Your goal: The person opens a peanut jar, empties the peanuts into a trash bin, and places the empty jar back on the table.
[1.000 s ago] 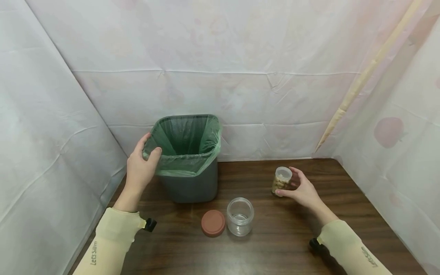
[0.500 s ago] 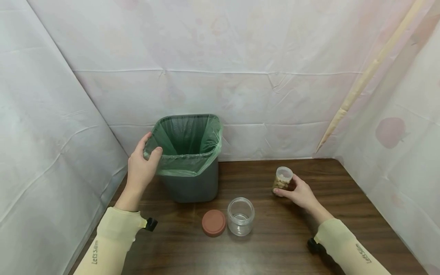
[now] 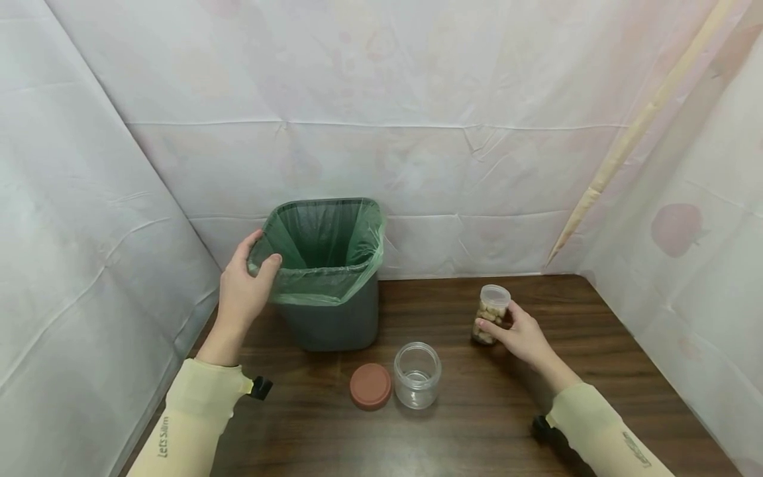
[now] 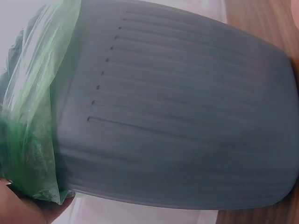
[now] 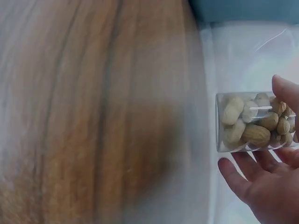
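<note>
In the head view my left hand grips the left rim of a dark grey trash bin, thumb on the near side and fingers behind. A green liner folds over that rim; the left wrist view shows it beside the bin's ribbed wall. Further right, my right hand holds a small clear jar of unshelled peanuts between thumb and fingers. Its translucent cap faces up, and the jar leans slightly. The right wrist view shows peanuts filling the jar, its capped end out of frame.
A clear wide-mouthed jar, uncovered, stands on the brown wooden table between the hands. Beside it lies a reddish-brown round lid. Pale cloth walls close off the back and both sides.
My right hand has closed its fingers round the peanut jar, and the jar has risen slightly in the head view. The left hand and the bin have stayed in place.
</note>
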Tool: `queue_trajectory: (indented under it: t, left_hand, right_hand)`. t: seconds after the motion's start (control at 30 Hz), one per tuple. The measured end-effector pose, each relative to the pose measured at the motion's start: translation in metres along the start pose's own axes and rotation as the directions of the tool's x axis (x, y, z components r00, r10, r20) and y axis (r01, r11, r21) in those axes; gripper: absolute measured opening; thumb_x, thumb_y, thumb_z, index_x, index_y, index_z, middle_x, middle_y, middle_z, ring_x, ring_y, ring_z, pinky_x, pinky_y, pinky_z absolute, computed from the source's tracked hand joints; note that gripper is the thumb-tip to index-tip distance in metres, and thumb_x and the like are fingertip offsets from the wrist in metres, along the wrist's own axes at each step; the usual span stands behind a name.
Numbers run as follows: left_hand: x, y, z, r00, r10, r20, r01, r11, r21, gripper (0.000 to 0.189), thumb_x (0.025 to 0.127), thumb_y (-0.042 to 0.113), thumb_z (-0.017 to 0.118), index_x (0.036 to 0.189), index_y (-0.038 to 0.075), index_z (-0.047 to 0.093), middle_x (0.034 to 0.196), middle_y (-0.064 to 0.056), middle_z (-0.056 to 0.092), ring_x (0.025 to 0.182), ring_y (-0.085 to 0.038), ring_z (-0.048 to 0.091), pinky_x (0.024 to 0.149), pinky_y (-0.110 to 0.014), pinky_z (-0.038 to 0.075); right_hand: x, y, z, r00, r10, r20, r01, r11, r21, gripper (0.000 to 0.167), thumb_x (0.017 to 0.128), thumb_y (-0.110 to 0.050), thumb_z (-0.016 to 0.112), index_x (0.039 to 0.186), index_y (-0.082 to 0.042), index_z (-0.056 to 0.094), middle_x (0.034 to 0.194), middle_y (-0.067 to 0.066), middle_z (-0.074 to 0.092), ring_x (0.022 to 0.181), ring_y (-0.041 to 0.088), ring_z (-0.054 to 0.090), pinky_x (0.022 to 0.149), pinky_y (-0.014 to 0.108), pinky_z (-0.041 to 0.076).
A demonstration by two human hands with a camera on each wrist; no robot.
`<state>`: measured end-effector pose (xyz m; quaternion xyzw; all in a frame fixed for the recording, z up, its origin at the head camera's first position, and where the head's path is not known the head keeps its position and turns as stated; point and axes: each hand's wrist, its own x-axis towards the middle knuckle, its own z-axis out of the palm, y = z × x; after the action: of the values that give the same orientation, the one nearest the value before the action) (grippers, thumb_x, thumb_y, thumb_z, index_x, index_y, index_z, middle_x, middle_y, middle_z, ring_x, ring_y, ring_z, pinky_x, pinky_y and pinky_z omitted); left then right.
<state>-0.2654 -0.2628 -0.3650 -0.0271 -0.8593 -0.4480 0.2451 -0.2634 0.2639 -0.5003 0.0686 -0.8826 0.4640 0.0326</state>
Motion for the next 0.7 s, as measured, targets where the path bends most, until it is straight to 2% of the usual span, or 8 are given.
queue_trajectory:
  t: [0.13,0.3,0.37,0.43,0.5,0.57,0.63,0.7]
  left_hand:
    - [0.0,0.003,-0.007,1.0,-0.006,0.008,0.006,1.0,-0.001,0.07,0.108,0.048,0.061,0.17,0.022,0.041,0.172,-0.012,0.043,0.159,-0.042,0.037,0.122,-0.072,0.032]
    - [-0.001,0.006,-0.018,0.999,0.0,-0.038,-0.002,0.999,-0.049,0.067,0.109,0.041,0.06,0.17,0.02,0.04,0.168,-0.009,0.049,0.153,-0.035,0.048,0.12,-0.064,0.04]
    - [-0.003,0.007,-0.021,0.997,0.017,-0.077,-0.021,0.998,-0.058,0.064,0.109,0.037,0.061,0.168,0.02,0.043,0.165,-0.005,0.053,0.148,-0.031,0.055,0.118,-0.056,0.046]
    - [-0.007,0.009,-0.022,0.989,0.057,-0.134,-0.068,0.995,-0.077,0.061,0.107,0.031,0.063,0.165,0.018,0.048,0.161,-0.003,0.058,0.142,-0.028,0.06,0.115,-0.041,0.05]
    - [-0.01,0.011,-0.022,0.973,0.111,-0.201,-0.134,0.985,-0.105,0.057,0.105,0.023,0.065,0.16,0.015,0.054,0.154,-0.004,0.064,0.134,-0.025,0.065,0.109,-0.03,0.051]
    - [-0.015,0.015,-0.022,0.948,0.174,-0.267,-0.214,0.968,-0.13,0.054,0.102,0.016,0.065,0.155,0.01,0.058,0.148,-0.007,0.068,0.126,-0.021,0.067,0.102,-0.021,0.051]
    - [-0.02,0.022,-0.019,0.918,0.237,-0.318,-0.298,0.941,-0.159,0.051,0.1,0.01,0.064,0.151,0.004,0.06,0.142,-0.015,0.07,0.12,-0.017,0.068,0.1,-0.019,0.051]
    - [-0.025,0.031,-0.015,0.882,0.315,-0.35,-0.393,0.902,-0.18,0.05,0.098,0.006,0.064,0.146,-0.004,0.061,0.136,-0.023,0.07,0.116,-0.016,0.068,0.098,-0.021,0.052]
  right_hand:
    - [-0.008,-0.015,-0.002,0.999,-0.051,0.003,0.051,0.998,-0.037,0.069,0.102,-0.043,0.079,0.153,-0.004,0.053,0.137,0.023,0.07,0.124,0.044,0.07,0.098,0.056,0.06]
    - [-0.018,-0.037,-0.006,0.991,-0.133,0.026,0.134,0.99,-0.043,0.053,0.101,-0.038,0.081,0.144,-0.013,0.062,0.124,0.011,0.073,0.108,0.026,0.073,0.085,0.04,0.061]
    - [-0.023,-0.045,-0.008,0.983,-0.178,0.036,0.179,0.983,-0.03,0.047,0.1,-0.033,0.083,0.14,-0.015,0.065,0.121,0.007,0.073,0.104,0.022,0.072,0.082,0.036,0.061]
    - [-0.028,-0.053,-0.008,0.972,-0.231,0.045,0.232,0.973,-0.017,0.043,0.099,-0.028,0.084,0.137,-0.016,0.067,0.118,0.004,0.073,0.101,0.019,0.071,0.081,0.034,0.061]
    - [-0.032,-0.06,-0.008,0.955,-0.293,0.051,0.294,0.956,-0.006,0.04,0.098,-0.022,0.086,0.134,-0.017,0.069,0.115,0.001,0.073,0.097,0.016,0.071,0.081,0.033,0.06]
    - [-0.036,-0.068,-0.007,0.934,-0.351,0.064,0.352,0.936,0.009,0.04,0.097,-0.018,0.086,0.133,-0.017,0.069,0.114,-0.002,0.073,0.095,0.014,0.07,0.081,0.033,0.06]
    - [-0.04,-0.075,-0.006,0.912,-0.403,0.075,0.402,0.915,0.028,0.04,0.096,-0.014,0.087,0.132,-0.017,0.069,0.114,-0.003,0.072,0.094,0.012,0.069,0.079,0.032,0.06]
    - [-0.043,-0.083,-0.004,0.893,-0.443,0.086,0.44,0.897,0.044,0.042,0.095,-0.011,0.087,0.133,-0.017,0.069,0.115,-0.002,0.071,0.094,0.012,0.069,0.079,0.031,0.06]
